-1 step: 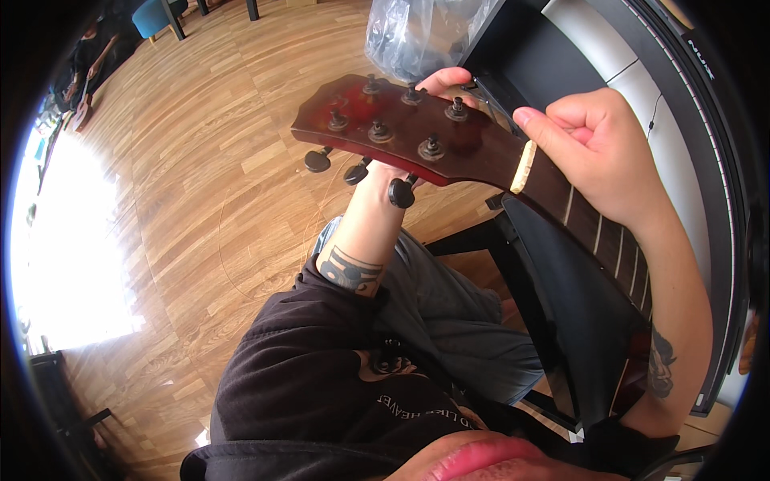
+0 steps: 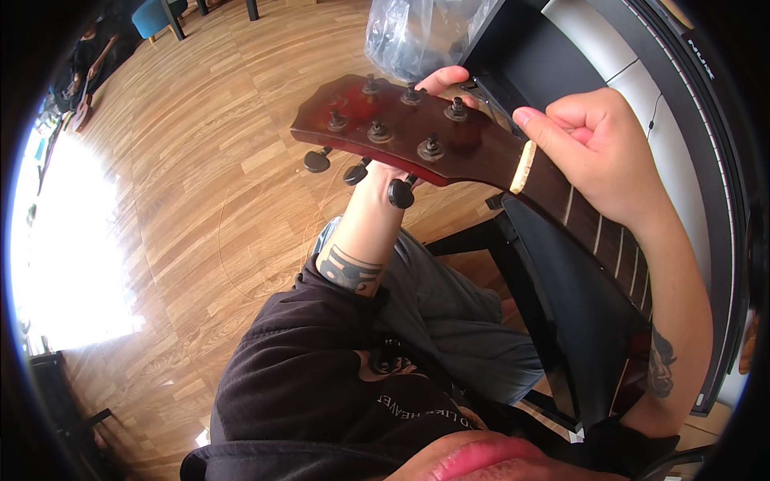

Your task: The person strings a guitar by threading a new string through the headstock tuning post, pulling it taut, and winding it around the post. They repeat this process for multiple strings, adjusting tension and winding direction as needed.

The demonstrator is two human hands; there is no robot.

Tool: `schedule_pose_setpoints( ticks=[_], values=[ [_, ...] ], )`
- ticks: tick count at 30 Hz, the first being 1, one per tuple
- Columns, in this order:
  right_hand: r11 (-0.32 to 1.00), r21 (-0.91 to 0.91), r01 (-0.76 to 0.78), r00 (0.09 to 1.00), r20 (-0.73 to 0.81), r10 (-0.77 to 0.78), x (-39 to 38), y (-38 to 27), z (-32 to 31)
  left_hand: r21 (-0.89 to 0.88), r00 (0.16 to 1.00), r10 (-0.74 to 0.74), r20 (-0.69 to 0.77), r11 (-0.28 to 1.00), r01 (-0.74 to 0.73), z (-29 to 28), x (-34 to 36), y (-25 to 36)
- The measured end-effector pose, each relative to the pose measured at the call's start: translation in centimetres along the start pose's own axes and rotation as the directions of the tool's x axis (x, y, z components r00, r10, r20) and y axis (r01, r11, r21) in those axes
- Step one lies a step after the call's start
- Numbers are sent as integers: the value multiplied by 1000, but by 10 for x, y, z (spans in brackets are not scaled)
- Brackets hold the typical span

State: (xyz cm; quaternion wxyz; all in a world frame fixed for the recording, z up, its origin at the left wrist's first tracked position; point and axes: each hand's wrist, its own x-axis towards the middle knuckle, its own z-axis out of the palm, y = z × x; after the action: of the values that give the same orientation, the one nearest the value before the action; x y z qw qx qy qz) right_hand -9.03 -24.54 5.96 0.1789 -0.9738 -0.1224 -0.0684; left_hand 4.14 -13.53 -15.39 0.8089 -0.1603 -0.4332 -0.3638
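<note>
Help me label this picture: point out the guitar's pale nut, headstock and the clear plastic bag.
Pale nut point(image 2: 524, 167), head view: middle of its strip.
Headstock point(image 2: 411, 122), head view: its front face.
Clear plastic bag point(image 2: 415, 38), head view: its crumpled side.

White letters point(image 2: 700, 60) are standing on the black keyboard instrument point(image 2: 720, 112) at the upper right; pale letters point(image 2: 399, 405) are running upside down across the person's dark shirt point(image 2: 281, 361).

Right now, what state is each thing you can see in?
Left hand: mostly hidden behind the headstock, a finger showing
Right hand: fingers curled, thumb beside the nut
Headstock: face toward the camera
Tuning posts: fitted, no visible strings
Tuning knobs: attached
Plastic bag: crumpled, partly out of view
Blue seat: upright, partly out of view
</note>
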Motion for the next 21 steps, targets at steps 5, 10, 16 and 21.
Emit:
schedule_pose_setpoints(
  ticks=[5,10,16,21],
  values=[
    [1000,-4,14,1000,-19,-14,-1,-1,1,-236,996,52,67,971,-35,-2,14,-27],
    [982,-112,150,976,-142,-165,-3,0,2,-199,988,-20,-154,980,-12,18,13,-28],
    [950,-198,240,943,-185,-276,-4,-6,1,-177,1000,23,-6,984,-24,14,17,-18],
    [947,-197,255,940,-181,-291,-3,-5,2,-91,994,72,-81,993,-79,17,17,-18]
  ],
)
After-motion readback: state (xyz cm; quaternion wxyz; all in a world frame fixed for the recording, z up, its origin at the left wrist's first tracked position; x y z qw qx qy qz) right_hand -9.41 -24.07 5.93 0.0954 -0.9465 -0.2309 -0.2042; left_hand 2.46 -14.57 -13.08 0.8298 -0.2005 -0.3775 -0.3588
